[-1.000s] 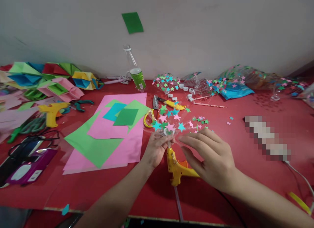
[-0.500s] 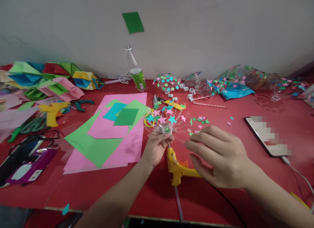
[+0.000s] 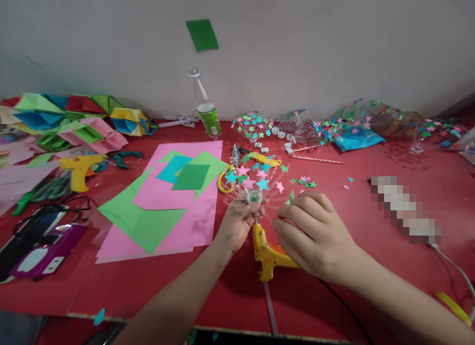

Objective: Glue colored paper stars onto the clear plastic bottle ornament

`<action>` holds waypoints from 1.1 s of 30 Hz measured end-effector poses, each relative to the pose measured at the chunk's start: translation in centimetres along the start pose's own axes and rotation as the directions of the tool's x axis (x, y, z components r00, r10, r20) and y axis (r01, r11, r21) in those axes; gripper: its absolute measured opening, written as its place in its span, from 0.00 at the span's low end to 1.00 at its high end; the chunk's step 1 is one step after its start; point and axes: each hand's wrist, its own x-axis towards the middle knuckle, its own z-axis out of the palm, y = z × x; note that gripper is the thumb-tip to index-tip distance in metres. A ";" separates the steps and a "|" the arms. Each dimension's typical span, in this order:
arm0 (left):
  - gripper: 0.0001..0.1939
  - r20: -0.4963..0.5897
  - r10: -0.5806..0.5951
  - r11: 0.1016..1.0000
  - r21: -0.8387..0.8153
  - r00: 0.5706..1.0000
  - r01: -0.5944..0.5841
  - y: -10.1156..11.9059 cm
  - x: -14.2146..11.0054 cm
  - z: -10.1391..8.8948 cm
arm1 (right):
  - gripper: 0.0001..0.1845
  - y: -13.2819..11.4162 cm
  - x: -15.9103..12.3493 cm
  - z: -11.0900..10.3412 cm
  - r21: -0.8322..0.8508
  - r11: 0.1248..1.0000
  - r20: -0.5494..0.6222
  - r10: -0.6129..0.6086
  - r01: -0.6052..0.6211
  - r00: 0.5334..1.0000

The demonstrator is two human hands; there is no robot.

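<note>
Near the middle of the table, my left hand [image 3: 237, 221] grips the neck of a cut clear plastic bottle [image 3: 254, 197], mouth toward me. Its thin strips fan outward, with pink, blue and green paper stars [image 3: 262, 184] on them. Just to the right, my right hand [image 3: 315, 231] is closed, fingers curled and pressed together beside the strips. What it pinches, if anything, is hidden. Below the hands lies a yellow glue gun [image 3: 264, 258], nozzle pointing away and a glue stick [image 3: 270, 308] out of its back; my right hand covers part of its handle.
Coloured paper sheets [image 3: 122, 226] lie left. Behind the hands are a yellow-handled cutter [image 3: 265, 160] and loose stars [image 3: 304, 181]. A standing bottle [image 3: 209, 118] and star-covered bottle pieces [image 3: 252, 124] line the wall. Another glue gun [image 3: 79, 172] sits left, a phone [image 3: 404, 209] right.
My right hand has moved slightly left and its fingers have curled closer together. The bottle piece in my left hand has shifted slightly right.
</note>
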 end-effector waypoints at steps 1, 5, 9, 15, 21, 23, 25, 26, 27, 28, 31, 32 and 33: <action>0.10 -0.006 -0.001 1.000 0.005 1.000 0.001 -0.1 0.0 0.0 | 0.06 0.0 -0.1 0.0 0.012 1.000 -0.008 0.010 -0.010 1.000; 0.11 -0.006 0.002 1.000 0.016 1.000 -0.002 -0.3 -0.1 0.0 | 0.06 -0.1 -0.1 0.0 0.033 0.999 -0.053 0.038 -0.036 0.998; 0.11 -0.017 0.006 0.999 0.033 1.000 -0.005 -0.2 -0.1 0.1 | 0.07 0.0 -0.1 -0.1 0.014 0.998 -0.082 0.067 -0.066 0.994; 0.09 -0.013 0.017 0.997 0.079 1.000 -0.016 -0.5 0.2 -0.3 | 0.06 -0.1 -0.3 -0.1 -0.003 0.996 -0.121 0.085 -0.086 0.989; 0.09 -0.008 0.002 0.993 0.116 1.000 -0.001 -0.7 0.2 -0.4 | 0.04 0.1 -0.1 -0.2 0.001 0.992 -0.158 0.124 -0.125 0.980; 0.09 -0.009 0.008 0.996 0.093 1.000 -0.007 -0.6 0.2 -0.4 | 0.04 0.0 -0.1 -0.1 0.046 0.987 -0.144 0.161 -0.156 0.976; 0.11 -0.006 0.015 0.998 0.059 1.000 -0.014 -0.6 0.2 -0.3 | 0.05 -0.1 0.0 0.0 0.100 0.981 -0.118 0.180 -0.169 0.977; 0.11 -0.007 0.019 0.999 0.045 1.000 -0.019 -0.5 0.2 -0.3 | 0.06 -0.2 0.0 0.1 0.135 0.977 -0.105 0.180 -0.165 0.978; 0.12 -0.005 0.023 0.999 0.038 1.000 -0.023 -0.5 0.2 -0.3 | 0.06 -0.3 0.0 0.2 0.176 0.971 -0.097 0.180 -0.161 0.979; 0.11 -0.002 0.026 0.999 0.033 1.000 -0.026 -0.5 0.2 -0.3 | 0.07 -0.3 0.0 0.3 0.220 0.962 -0.089 0.184 -0.161 0.979; 0.11 -0.002 0.026 0.999 0.033 1.000 -0.026 -0.6 0.2 -0.4 | 0.08 -0.4 0.0 0.5 0.340 0.920 -0.078 0.232 -0.193 0.970; 0.11 -0.004 0.021 0.999 0.037 1.000 -0.021 -0.7 0.2 -0.4 | 0.07 -0.4 0.0 0.6 0.361 0.908 -0.080 0.259 -0.214 0.963; 0.11 -0.010 0.015 0.999 0.041 1.000 -0.014 -0.7 0.2 -0.4 | 0.07 -0.5 0.0 0.6 0.369 0.898 -0.085 0.287 -0.238 0.954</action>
